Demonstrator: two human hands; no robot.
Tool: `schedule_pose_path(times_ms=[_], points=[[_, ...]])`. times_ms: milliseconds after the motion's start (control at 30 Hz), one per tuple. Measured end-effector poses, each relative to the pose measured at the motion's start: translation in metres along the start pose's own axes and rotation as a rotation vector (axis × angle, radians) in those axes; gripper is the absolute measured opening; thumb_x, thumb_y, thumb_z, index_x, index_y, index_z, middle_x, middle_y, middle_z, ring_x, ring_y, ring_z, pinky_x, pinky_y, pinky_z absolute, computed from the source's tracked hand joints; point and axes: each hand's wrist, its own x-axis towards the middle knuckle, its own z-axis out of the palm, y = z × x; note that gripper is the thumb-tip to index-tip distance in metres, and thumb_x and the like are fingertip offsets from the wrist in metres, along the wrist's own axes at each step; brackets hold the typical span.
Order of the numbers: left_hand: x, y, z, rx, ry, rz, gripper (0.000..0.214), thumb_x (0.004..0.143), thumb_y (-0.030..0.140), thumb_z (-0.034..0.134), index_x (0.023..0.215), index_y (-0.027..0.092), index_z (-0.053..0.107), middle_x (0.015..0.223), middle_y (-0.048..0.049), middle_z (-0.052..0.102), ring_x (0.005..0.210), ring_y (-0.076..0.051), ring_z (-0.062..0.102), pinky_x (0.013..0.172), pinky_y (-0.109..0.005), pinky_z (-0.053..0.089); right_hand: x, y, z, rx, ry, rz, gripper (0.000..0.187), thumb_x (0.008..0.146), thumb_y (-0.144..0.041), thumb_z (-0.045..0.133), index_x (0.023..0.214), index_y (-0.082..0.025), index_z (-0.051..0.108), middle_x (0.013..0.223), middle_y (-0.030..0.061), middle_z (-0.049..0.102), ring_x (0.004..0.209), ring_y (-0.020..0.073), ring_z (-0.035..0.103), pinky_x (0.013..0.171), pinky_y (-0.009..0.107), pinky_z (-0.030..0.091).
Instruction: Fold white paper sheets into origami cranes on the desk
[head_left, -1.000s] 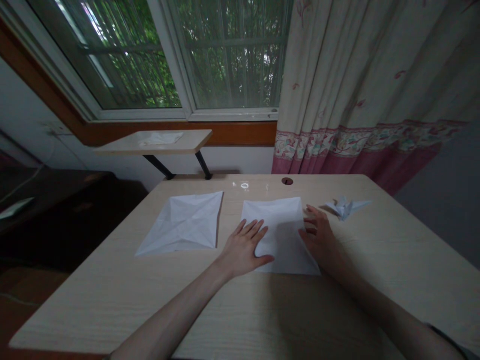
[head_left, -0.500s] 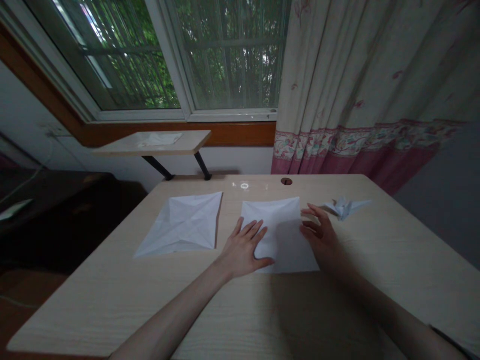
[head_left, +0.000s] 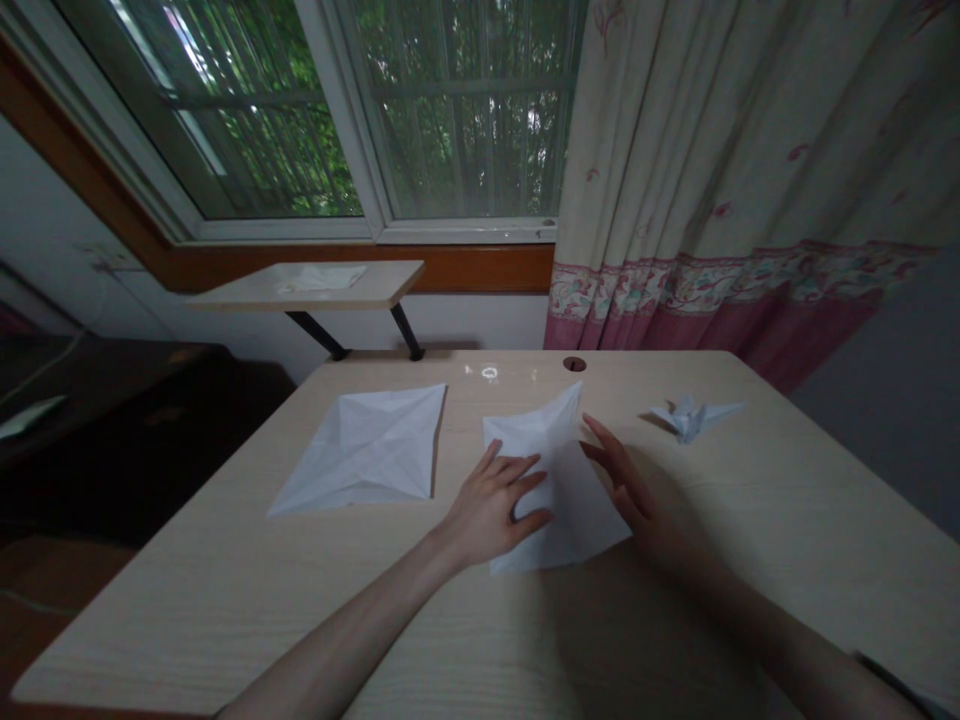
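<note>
A white sheet of paper [head_left: 559,490] lies in the middle of the light wooden desk [head_left: 225,590], its right side lifted and folding up toward the left. My left hand [head_left: 495,500] rests flat on the sheet's left part with fingers spread. My right hand [head_left: 626,485] is under the raised right side, fingers stretched out and pushing the paper up. A second white sheet [head_left: 367,450], creased with diagonal folds, lies flat to the left. A small folded paper crane [head_left: 694,415] sits on the desk to the right, beyond my right hand.
A round cable hole [head_left: 574,364] is at the desk's far edge. Behind the desk are a small wall shelf [head_left: 315,285], a window and a flowered curtain [head_left: 735,170]. A dark low cabinet [head_left: 97,400] stands to the left.
The middle sheet lay flat before; now its right side is raised and its far corner points up. My right hand slid under the edge and moved left. My left hand stayed put.
</note>
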Motion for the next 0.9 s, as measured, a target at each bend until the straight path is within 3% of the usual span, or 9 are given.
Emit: schedule_pose_path(times_ms=[100, 167, 333, 467, 700, 900], points=[[0.002, -0.006, 0.005, -0.072, 0.123, -0.080, 0.033, 0.096, 0.034, 0.056, 0.128, 0.027, 0.062, 0.142, -0.0046, 0.058, 0.124, -0.023, 0.059, 0.119, -0.054, 0.030, -0.001, 0.003, 0.004, 0.021, -0.028, -0.087, 0.066, 0.102, -0.058, 0.021, 0.159, -0.029, 0.006, 0.165, 0.0080, 0.019, 0.148, 0.0264, 0.029, 0.117, 0.049, 0.033], [0.003, -0.011, 0.007, -0.101, 0.274, -0.164, 0.031, 0.096, 0.029, 0.055, 0.126, 0.026, 0.062, 0.139, -0.0059, 0.060, 0.125, -0.023, 0.059, 0.117, -0.054, 0.034, 0.001, 0.001, 0.006, -0.033, -0.079, -0.151, 0.066, 0.102, -0.059, 0.022, 0.159, -0.028, 0.011, 0.166, 0.0070, 0.017, 0.150, 0.0267, 0.022, 0.119, 0.049, 0.027], [0.003, -0.021, 0.003, -0.182, 0.561, -0.298, 0.028, 0.098, 0.025, 0.049, 0.123, 0.024, 0.061, 0.140, -0.0076, 0.058, 0.130, -0.026, 0.053, 0.114, -0.054, 0.037, 0.005, -0.001, 0.007, -0.145, -0.270, -0.201, 0.071, 0.100, -0.063, 0.018, 0.159, -0.025, 0.012, 0.165, 0.0090, 0.020, 0.150, 0.0277, 0.019, 0.120, 0.049, 0.021], [0.001, -0.022, 0.003, -0.279, 0.691, -0.318, 0.028, 0.099, 0.028, 0.048, 0.126, 0.026, 0.057, 0.143, -0.0082, 0.054, 0.134, -0.025, 0.049, 0.114, -0.052, 0.036, 0.001, 0.007, 0.010, -0.211, -0.354, -0.183, 0.071, 0.100, -0.064, 0.019, 0.160, -0.026, 0.008, 0.166, 0.0090, 0.015, 0.151, 0.0271, 0.017, 0.121, 0.051, 0.016], [0.001, -0.023, 0.005, -0.366, 0.747, -0.323, 0.031, 0.101, 0.030, 0.046, 0.130, 0.025, 0.052, 0.144, -0.0087, 0.052, 0.136, -0.025, 0.046, 0.116, -0.052, 0.034, -0.004, 0.018, 0.016, -0.305, -0.409, -0.178, 0.068, 0.102, -0.058, 0.025, 0.159, -0.027, 0.004, 0.165, 0.0087, 0.019, 0.150, 0.0256, 0.022, 0.122, 0.051, 0.012], [0.002, -0.022, 0.003, -0.268, 0.624, -0.307, 0.031, 0.100, 0.026, 0.043, 0.130, 0.025, 0.052, 0.139, -0.0081, 0.057, 0.132, -0.023, 0.052, 0.113, -0.048, 0.041, -0.004, 0.016, 0.017, -0.374, -0.415, -0.187, 0.066, 0.103, -0.053, 0.031, 0.159, -0.028, 0.008, 0.162, 0.0079, 0.029, 0.148, 0.0227, 0.029, 0.122, 0.051, 0.015]])
